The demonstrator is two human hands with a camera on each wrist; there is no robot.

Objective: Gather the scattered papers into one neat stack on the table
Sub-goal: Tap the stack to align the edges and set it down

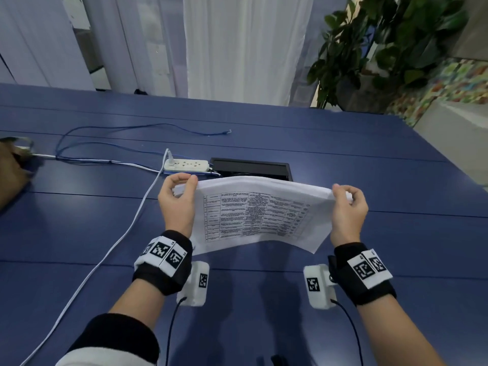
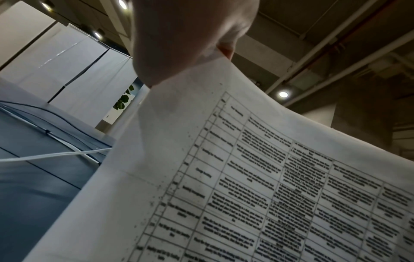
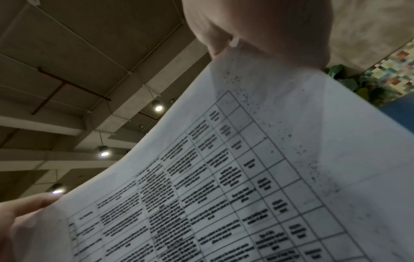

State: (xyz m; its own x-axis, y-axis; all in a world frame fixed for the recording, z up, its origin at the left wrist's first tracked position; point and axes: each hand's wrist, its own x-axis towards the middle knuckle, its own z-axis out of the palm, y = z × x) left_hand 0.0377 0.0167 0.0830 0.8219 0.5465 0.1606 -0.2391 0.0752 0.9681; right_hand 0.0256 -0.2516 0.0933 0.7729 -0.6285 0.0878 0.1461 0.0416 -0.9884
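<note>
1. Blue table (image 1: pixel 343 180): broad and flat, with a black hatch (image 1: pixel 250 167) set into it; a hard surface to tap paper edges square against
2. Papers (image 1: pixel 260 211): a thin bundle with a printed grid on the near face, held up off the table just this side of the hatch, sagging between the two top corners and bowing at the lower edge. Light, limp, probably slick sheet on sheet, so likely to fan or slide apart if gripped loosely; easily creased. Best taken at opposite edges, pinched through the full thickness
3. Left hand (image 1: pixel 177 204): at the corner of the papers nearer the power strip (image 1: pixel 186 165), thumb and fingers clamped together on that top corner
4. Right hand (image 1: pixel 348 211): at the opposite top corner, on the far side from the power strip, fingers curled and pinching the paper edge
5. White cable (image 1: pixel 137 215): runs from the power strip across the table past the left wrist; could snag a lowered sheet
</note>
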